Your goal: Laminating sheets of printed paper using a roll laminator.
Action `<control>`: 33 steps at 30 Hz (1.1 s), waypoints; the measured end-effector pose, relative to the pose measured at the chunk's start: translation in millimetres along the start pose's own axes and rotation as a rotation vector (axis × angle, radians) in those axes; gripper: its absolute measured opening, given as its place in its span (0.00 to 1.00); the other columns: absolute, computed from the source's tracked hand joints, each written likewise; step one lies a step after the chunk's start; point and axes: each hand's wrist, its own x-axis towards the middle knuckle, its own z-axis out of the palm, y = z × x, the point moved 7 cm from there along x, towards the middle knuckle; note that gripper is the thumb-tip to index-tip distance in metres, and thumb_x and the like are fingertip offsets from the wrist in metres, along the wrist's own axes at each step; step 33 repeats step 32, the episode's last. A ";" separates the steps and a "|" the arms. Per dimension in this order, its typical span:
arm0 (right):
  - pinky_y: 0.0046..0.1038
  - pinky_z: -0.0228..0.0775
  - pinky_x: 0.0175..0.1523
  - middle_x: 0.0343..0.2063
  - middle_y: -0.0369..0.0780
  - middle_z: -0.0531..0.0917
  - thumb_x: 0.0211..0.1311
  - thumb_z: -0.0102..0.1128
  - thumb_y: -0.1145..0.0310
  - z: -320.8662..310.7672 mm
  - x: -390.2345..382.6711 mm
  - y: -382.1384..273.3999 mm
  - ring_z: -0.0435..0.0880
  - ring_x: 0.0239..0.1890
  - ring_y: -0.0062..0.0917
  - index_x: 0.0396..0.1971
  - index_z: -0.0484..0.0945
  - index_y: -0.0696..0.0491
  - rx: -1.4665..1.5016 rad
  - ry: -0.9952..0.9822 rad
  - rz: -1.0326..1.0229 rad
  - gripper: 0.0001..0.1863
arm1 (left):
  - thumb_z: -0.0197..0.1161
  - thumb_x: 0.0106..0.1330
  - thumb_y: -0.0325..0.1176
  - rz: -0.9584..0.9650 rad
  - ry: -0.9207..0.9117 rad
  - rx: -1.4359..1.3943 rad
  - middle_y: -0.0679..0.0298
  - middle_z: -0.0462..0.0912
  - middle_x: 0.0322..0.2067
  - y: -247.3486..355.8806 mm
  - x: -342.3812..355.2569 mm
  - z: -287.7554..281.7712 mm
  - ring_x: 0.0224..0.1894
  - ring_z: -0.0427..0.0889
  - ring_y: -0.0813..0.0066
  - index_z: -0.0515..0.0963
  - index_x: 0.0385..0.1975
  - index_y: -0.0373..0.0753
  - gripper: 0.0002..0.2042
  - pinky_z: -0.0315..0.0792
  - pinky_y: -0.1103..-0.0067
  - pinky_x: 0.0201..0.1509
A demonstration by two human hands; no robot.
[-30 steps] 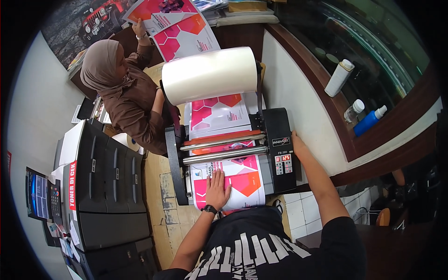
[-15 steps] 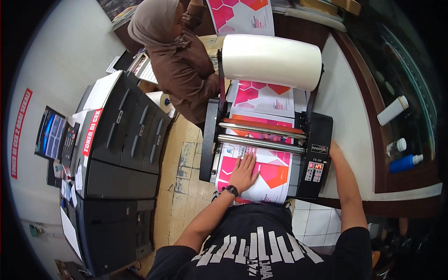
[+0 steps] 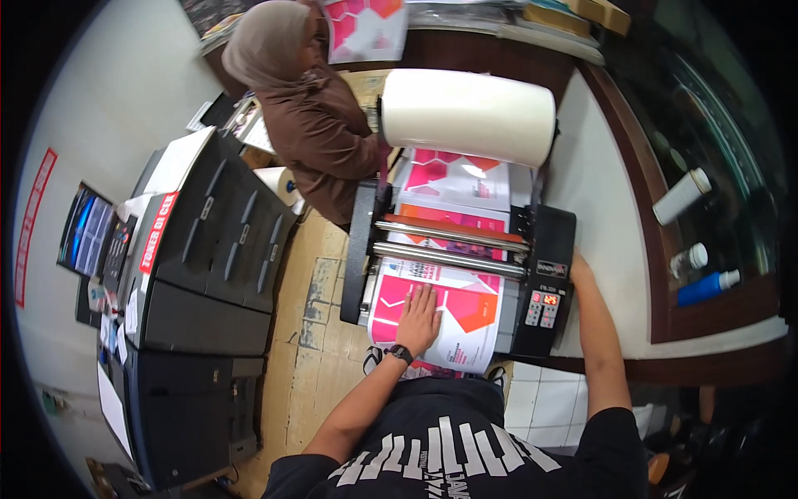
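My left hand point(image 3: 419, 320), with a dark watch at the wrist, lies flat on a pink, white and orange printed sheet point(image 3: 465, 348). This sheet comes out toward me from under the metal rollers point(image 3: 449, 259) of a black roll laminator point(image 3: 544, 274). Its near end curves down close to my shirt. At the laminator's right side is my right hand point(image 3: 579, 270); its fingers are hidden behind the housing. Behind the rollers lies another printed sheet point(image 3: 457, 176), below a big roll of clear-white film point(image 3: 470, 116).
A person in brown point(image 3: 320, 125) stands beyond the laminator on the left, near an upright printed sheet point(image 3: 366, 32). On the left is a large dark printer point(image 3: 224, 241) with a screen point(image 3: 86, 229). Bottles, one of them blue point(image 3: 706, 287), stand on the right beyond a pale counter point(image 3: 611, 216).
The printed sheet has come farther out of the rollers toward me, and my left hand has moved slightly nearer with it. The far upright sheet has shifted left. My view has turned a little.
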 end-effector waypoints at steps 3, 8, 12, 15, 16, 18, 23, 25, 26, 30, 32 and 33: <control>0.46 0.72 0.59 0.47 0.61 0.83 0.77 0.46 0.60 -12.1 -40.0 -9.1 0.80 0.57 0.55 0.61 0.64 0.56 -0.010 -0.002 0.134 0.21 | 0.51 0.75 0.41 -0.007 -0.034 -0.017 0.48 0.64 0.72 -0.1 -13.8 -4.5 0.76 0.59 0.52 0.65 0.70 0.32 0.28 0.48 0.56 0.80; 0.41 0.65 0.67 0.57 0.50 0.81 0.81 0.36 0.62 5.5 -50.1 36.3 0.81 0.58 0.45 0.66 0.66 0.59 0.183 0.064 0.279 0.23 | 0.52 0.74 0.42 0.028 -0.036 -0.043 0.48 0.63 0.72 1.2 -13.8 -7.3 0.77 0.58 0.53 0.65 0.70 0.32 0.29 0.48 0.56 0.80; 0.41 0.70 0.64 0.63 0.47 0.76 0.77 0.38 0.70 1.0 -38.5 7.4 0.84 0.55 0.42 0.67 0.67 0.57 0.125 -0.090 0.232 0.23 | 0.53 0.73 0.40 0.019 -0.046 -0.067 0.47 0.64 0.72 1.6 -12.9 -2.6 0.77 0.58 0.50 0.64 0.70 0.31 0.29 0.48 0.56 0.80; 0.41 0.73 0.62 0.66 0.45 0.74 0.75 0.39 0.74 -7.9 -47.0 -32.2 0.85 0.53 0.41 0.67 0.68 0.56 0.090 -0.171 0.210 0.23 | 0.53 0.73 0.41 0.005 -0.039 -0.060 0.48 0.64 0.72 -0.6 -12.7 -4.9 0.77 0.58 0.52 0.64 0.70 0.32 0.29 0.48 0.56 0.80; 0.41 0.72 0.63 0.66 0.46 0.73 0.75 0.39 0.72 -9.7 -51.7 -47.9 0.83 0.55 0.42 0.68 0.67 0.56 0.100 -0.144 0.213 0.24 | 0.53 0.73 0.41 -0.011 -0.035 -0.065 0.48 0.64 0.72 -2.2 -13.3 -6.2 0.77 0.58 0.52 0.65 0.70 0.32 0.29 0.48 0.57 0.80; 0.40 0.71 0.64 0.67 0.48 0.72 0.76 0.40 0.70 -20.0 -56.7 -66.1 0.80 0.59 0.43 0.70 0.65 0.56 0.119 -0.073 0.218 0.25 | 0.53 0.73 0.41 0.012 -0.027 -0.073 0.48 0.64 0.72 -2.0 -8.3 -4.3 0.77 0.58 0.52 0.65 0.71 0.32 0.29 0.48 0.57 0.80; 0.38 0.68 0.68 0.69 0.53 0.69 0.77 0.43 0.63 -33.8 -99.0 -64.7 0.73 0.68 0.45 0.74 0.59 0.56 0.171 0.101 0.266 0.29 | 0.54 0.73 0.41 0.016 -0.045 -0.097 0.48 0.64 0.72 -3.9 -2.0 -3.9 0.77 0.58 0.53 0.65 0.71 0.33 0.29 0.48 0.57 0.80; 0.36 0.68 0.68 0.61 0.56 0.78 0.78 0.44 0.64 -21.1 -123.5 -35.7 0.78 0.63 0.47 0.74 0.59 0.58 -0.123 0.390 -0.011 0.28 | 0.53 0.74 0.42 0.000 -0.027 -0.104 0.49 0.64 0.73 -4.6 -0.7 -3.6 0.76 0.59 0.52 0.66 0.70 0.32 0.29 0.49 0.58 0.79; 0.36 0.71 0.66 0.63 0.54 0.76 0.76 0.48 0.66 -12.5 -138.3 -24.0 0.80 0.60 0.46 0.73 0.59 0.58 -0.003 0.396 0.070 0.29 | 0.53 0.74 0.42 0.007 -0.030 -0.106 0.49 0.64 0.73 -5.5 -0.8 -4.5 0.76 0.59 0.52 0.66 0.70 0.32 0.29 0.49 0.58 0.79; 0.36 0.78 0.61 0.68 0.51 0.70 0.70 0.59 0.74 9.8 -202.6 3.7 0.86 0.54 0.42 0.72 0.60 0.57 0.358 0.434 0.326 0.32 | 0.54 0.73 0.41 0.022 -0.032 -0.117 0.48 0.63 0.73 -4.8 4.8 -0.7 0.77 0.58 0.50 0.65 0.70 0.33 0.29 0.48 0.56 0.79; 0.39 0.43 0.80 0.74 0.49 0.64 0.68 0.65 0.55 40.5 -241.6 8.1 0.60 0.77 0.34 0.75 0.59 0.54 0.750 0.406 0.630 0.41 | 0.55 0.72 0.42 0.024 -0.028 -0.096 0.47 0.63 0.73 -5.8 5.9 1.6 0.77 0.57 0.51 0.65 0.70 0.33 0.30 0.48 0.56 0.80; 0.39 0.43 0.80 0.74 0.49 0.64 0.68 0.65 0.55 40.5 -241.6 8.1 0.60 0.77 0.34 0.75 0.59 0.54 0.750 0.406 0.630 0.41 | 0.55 0.72 0.42 0.024 -0.028 -0.096 0.47 0.63 0.73 -5.8 5.9 1.6 0.77 0.57 0.51 0.65 0.70 0.33 0.30 0.48 0.56 0.80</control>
